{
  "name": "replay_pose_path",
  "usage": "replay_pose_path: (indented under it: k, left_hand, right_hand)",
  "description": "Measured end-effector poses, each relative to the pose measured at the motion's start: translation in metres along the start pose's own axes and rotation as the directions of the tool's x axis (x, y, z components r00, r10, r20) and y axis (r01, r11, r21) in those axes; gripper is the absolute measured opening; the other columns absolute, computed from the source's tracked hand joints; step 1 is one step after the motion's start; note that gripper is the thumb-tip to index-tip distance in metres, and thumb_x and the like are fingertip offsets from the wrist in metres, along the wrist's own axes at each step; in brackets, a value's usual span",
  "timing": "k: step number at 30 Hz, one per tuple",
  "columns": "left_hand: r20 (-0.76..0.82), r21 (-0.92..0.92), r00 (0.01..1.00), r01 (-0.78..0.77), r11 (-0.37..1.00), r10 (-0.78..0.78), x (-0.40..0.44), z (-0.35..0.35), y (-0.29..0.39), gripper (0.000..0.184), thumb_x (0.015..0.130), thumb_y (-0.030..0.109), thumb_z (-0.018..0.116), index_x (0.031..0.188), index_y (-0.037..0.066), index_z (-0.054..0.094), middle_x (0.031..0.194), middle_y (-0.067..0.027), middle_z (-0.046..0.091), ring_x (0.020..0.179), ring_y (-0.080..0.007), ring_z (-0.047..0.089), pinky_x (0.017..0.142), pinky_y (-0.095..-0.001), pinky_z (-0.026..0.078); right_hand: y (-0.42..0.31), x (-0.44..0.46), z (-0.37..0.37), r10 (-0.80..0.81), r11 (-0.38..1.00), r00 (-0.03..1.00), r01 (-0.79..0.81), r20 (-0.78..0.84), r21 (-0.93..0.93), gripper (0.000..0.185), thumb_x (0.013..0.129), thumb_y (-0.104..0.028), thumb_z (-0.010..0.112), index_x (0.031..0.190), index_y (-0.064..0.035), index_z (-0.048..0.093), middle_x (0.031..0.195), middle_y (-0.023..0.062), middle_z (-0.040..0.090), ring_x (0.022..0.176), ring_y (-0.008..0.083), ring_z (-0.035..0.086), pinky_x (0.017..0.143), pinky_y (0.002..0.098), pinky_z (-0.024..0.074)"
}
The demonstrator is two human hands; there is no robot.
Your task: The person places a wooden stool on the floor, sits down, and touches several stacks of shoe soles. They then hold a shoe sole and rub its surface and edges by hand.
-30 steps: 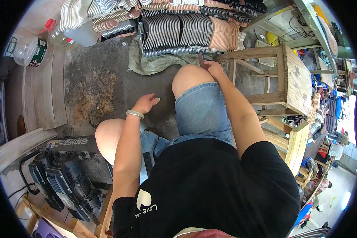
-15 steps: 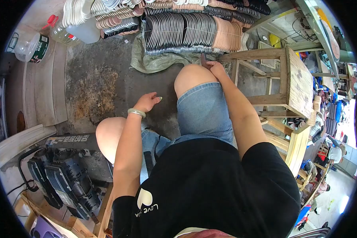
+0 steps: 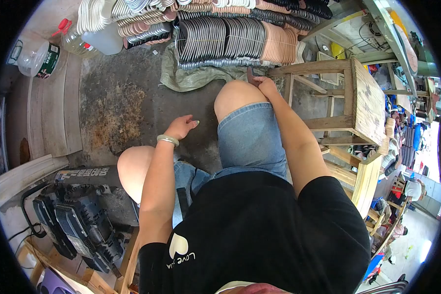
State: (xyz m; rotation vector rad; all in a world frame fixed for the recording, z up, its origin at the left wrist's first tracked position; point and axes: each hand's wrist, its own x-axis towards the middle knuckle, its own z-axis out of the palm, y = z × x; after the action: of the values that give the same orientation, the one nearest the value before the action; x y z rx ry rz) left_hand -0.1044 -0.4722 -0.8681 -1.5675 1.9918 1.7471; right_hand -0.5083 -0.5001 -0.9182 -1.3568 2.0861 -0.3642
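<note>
My left hand (image 3: 180, 127), with a pale bangle (image 3: 168, 140) at the wrist, hovers over the floor between my knees. Its fingers are loosely apart and nothing shows in them. Beside my right knee, my right hand (image 3: 266, 87) is closed on a dark flat piece (image 3: 251, 75) with a rounded end, whose lower part the fingers hide. Just beyond that hand stand stacked bundles of dark insole-shaped pieces (image 3: 201, 41) and pinkish ones (image 3: 279, 45), resting on a crumpled greenish sack (image 3: 181, 79).
A wooden stool (image 3: 370, 100) lies close on the right. At lower left is a dark motor-like machine (image 3: 85, 223). Plastic containers (image 3: 39, 60) stand at upper left. A person (image 3: 413, 190) is far off at right.
Both hands keep nearly the same pose and place. The whole view has shifted only very slightly.
</note>
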Motion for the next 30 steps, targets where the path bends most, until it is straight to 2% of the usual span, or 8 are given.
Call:
replay_pose_path:
  k: [11,15,20,23,24,25,27,30]
  left_hand:
    - [-0.022,-0.033,1.0,-0.004,0.999,0.003,0.001,0.002,-0.004,0.06,0.084,0.035,0.059,0.125,-0.006,0.044,0.121,-0.0204,0.053,0.109,-0.0269,0.054,0.091,-0.0314,0.041]
    - [-0.023,-0.022,0.999,-0.025,0.999,0.024,0.0,0.0,0.0,0.06,0.084,0.035,0.059,0.125,-0.006,0.044,0.121,-0.0205,0.053,0.11,-0.0274,0.053,0.091,-0.0317,0.041]
    - [-0.031,-0.024,0.999,-0.011,1.0,0.011,-0.006,-0.002,0.007,0.06,0.084,0.037,0.058,0.125,-0.005,0.044,0.122,-0.0215,0.052,0.112,-0.0296,0.052,0.093,-0.0329,0.04]
    - [-0.058,-0.018,0.998,-0.027,0.999,0.026,0.0,0.002,-0.003,0.06,0.084,0.037,0.056,0.125,-0.005,0.045,0.12,-0.0215,0.054,0.11,-0.0312,0.053,0.092,-0.035,0.04]
    - [-0.054,0.004,0.998,-0.032,0.999,0.033,0.002,0.002,-0.005,0.06,0.084,0.038,0.056,0.125,-0.004,0.045,0.12,-0.0213,0.053,0.11,-0.0314,0.052,0.092,-0.0352,0.04]
    - [-0.051,0.025,0.998,-0.037,0.999,0.038,0.002,0.003,-0.007,0.06,0.084,0.038,0.056,0.125,-0.004,0.045,0.121,-0.0212,0.053,0.111,-0.0316,0.052,0.093,-0.0354,0.04]
    - [-0.069,0.043,0.996,-0.049,0.998,0.052,0.004,0.004,-0.007,0.06,0.084,0.038,0.056,0.125,-0.004,0.045,0.121,-0.0205,0.053,0.111,-0.031,0.052,0.093,-0.0347,0.04]
    - [-0.066,0.052,0.996,-0.061,0.997,0.064,0.003,0.003,-0.006,0.06,0.085,0.038,0.055,0.125,-0.004,0.045,0.119,-0.0196,0.054,0.11,-0.0307,0.053,0.092,-0.0342,0.04]
  right_hand:
    - [-0.032,-0.011,-0.016,-0.066,0.992,0.998,0.065,-0.004,-0.108,0.036,0.076,-0.011,0.051,0.109,-0.016,0.063,0.105,0.0116,0.063,0.096,0.0263,0.061,0.084,0.035,0.0464]
    - [-0.033,-0.01,-0.017,-0.11,0.993,0.994,0.11,0.007,-0.029,0.035,0.076,-0.01,0.052,0.108,-0.0174,0.063,0.105,0.0122,0.063,0.096,0.026,0.061,0.082,0.0338,0.0472]
    - [-0.043,-0.02,-0.044,-0.071,0.996,0.991,0.077,0.116,-0.049,0.03,0.076,-0.008,0.053,0.103,-0.0115,0.065,0.1,0.0096,0.065,0.092,0.0239,0.062,0.08,0.0306,0.0473]
    - [-0.052,-0.022,-0.063,-0.271,0.955,0.96,0.277,0.067,-0.107,0.027,0.072,-0.005,0.063,0.099,-0.0059,0.066,0.09,0.0054,0.066,0.077,0.0135,0.06,0.072,0.0274,0.0478]
    - [-0.052,-0.025,-0.068,-0.296,0.95,0.955,0.292,0.022,0.111,0.026,0.071,-0.005,0.063,0.097,-0.0055,0.066,0.085,0.0039,0.066,0.074,0.0117,0.059,0.07,0.0257,0.0471]
    - [-0.056,-0.023,-0.071,-0.311,0.946,0.95,0.306,0.037,0.104,0.026,0.071,-0.005,0.063,0.097,-0.0055,0.066,0.085,0.0039,0.066,0.074,0.0117,0.059,0.07,0.0257,0.0471]
    - [-0.056,-0.017,-0.075,-0.223,0.975,0.973,0.223,-0.051,-0.01,0.035,0.062,-0.005,0.069,0.096,-0.0087,0.066,0.088,0.0066,0.067,0.081,0.0171,0.063,0.073,0.0276,0.0481]
    - [-0.094,-0.027,-0.081,-0.165,0.984,0.986,0.163,-0.025,-0.072,0.033,0.065,-0.002,0.064,0.097,-0.0081,0.066,0.088,0.006,0.067,0.08,0.0153,0.063,0.073,0.0265,0.0476]
